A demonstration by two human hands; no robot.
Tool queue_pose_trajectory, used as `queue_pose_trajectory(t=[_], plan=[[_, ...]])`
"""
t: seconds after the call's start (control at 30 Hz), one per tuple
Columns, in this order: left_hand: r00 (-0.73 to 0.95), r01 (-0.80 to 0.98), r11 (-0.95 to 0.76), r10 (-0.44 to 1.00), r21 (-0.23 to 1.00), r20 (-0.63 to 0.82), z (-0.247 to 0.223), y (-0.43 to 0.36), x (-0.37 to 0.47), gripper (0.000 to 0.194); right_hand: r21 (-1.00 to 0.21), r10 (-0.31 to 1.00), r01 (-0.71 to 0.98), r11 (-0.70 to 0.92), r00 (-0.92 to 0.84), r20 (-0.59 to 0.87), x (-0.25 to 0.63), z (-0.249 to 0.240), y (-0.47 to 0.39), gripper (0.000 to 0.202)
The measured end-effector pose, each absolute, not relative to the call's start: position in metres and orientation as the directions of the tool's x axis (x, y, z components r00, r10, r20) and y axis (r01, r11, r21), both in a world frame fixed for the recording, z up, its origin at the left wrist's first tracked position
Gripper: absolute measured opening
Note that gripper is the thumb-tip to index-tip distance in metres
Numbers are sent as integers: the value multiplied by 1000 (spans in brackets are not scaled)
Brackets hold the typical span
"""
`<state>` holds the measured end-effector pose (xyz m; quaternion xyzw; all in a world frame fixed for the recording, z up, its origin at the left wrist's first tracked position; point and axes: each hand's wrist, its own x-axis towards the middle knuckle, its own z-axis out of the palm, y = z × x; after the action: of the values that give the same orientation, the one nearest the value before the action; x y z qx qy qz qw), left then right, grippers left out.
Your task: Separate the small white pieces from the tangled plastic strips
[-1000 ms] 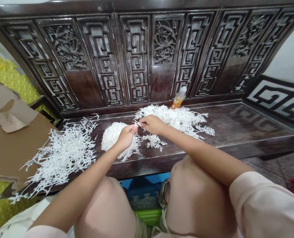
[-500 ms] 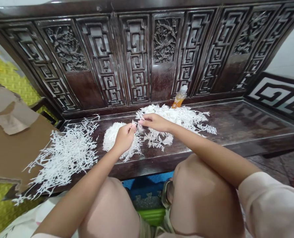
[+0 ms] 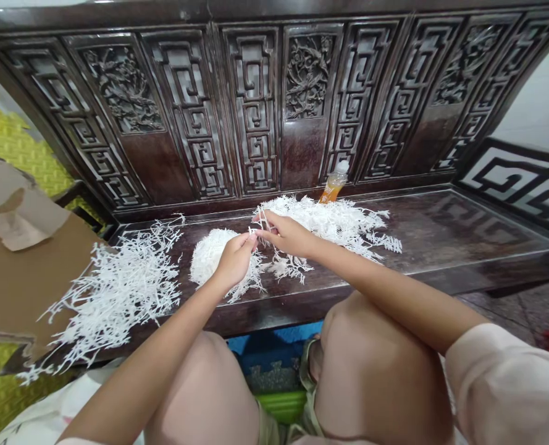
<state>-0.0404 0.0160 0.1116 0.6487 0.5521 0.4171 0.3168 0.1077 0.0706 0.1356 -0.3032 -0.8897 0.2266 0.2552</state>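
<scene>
My left hand [image 3: 236, 258] is closed in a pinch, with a small white tip showing at its fingertips. Against it, the fingers of my right hand [image 3: 289, 235] hold a white branched piece [image 3: 262, 220], twig-like and thin. The two hands meet at the fingertips, so the exact grip is partly hidden. Below my left hand lies a rounded white pile [image 3: 207, 252] of short, fine pieces. Behind and under my right hand spreads a pile of white branched pieces [image 3: 343, 219], with a few loose ones [image 3: 289, 268] in front.
A larger heap of white twig-like pieces [image 3: 121, 290] lies at the left, partly over brown cardboard [image 3: 33, 272]. A bottle of orange drink [image 3: 333, 183] stands against the carved back of the dark wooden bench [image 3: 478, 228]. My knees are close to the bench's front edge.
My right hand has turned and its fingers have spread around a branched piece that now shows upright between them. My left hand stays nearly in place, still pinching.
</scene>
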Motion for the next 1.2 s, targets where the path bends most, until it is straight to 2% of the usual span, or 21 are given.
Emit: queue_pose_trajectory(t=[0.17, 0.43, 0.6, 0.73, 0.97, 1.2], plan=[[44, 459, -174, 984, 872, 173, 107, 18, -45, 34, -469, 578, 413, 781, -762, 293, 108, 134, 71, 21], [45, 381, -248, 967, 891, 250, 111, 20, -48, 24, -408, 547, 423, 809, -797, 258, 106, 129, 71, 23], [5, 392, -214, 973, 894, 231, 112, 21, -48, 23, -394, 550, 445, 804, -808, 209, 104, 130, 70, 25], [35, 393, -195, 980, 899, 197, 112, 20, -46, 22, -373, 558, 475, 797, -815, 154, 106, 134, 72, 23], [58, 549, -251, 963, 797, 264, 114, 20, -39, 16, -256, 570, 524, 813, -806, 160, 109, 138, 76, 23], [-26, 646, -310, 904, 697, 426, 112, 27, -30, 11, -324, 637, 569, 756, -753, 164, 107, 140, 80, 25]])
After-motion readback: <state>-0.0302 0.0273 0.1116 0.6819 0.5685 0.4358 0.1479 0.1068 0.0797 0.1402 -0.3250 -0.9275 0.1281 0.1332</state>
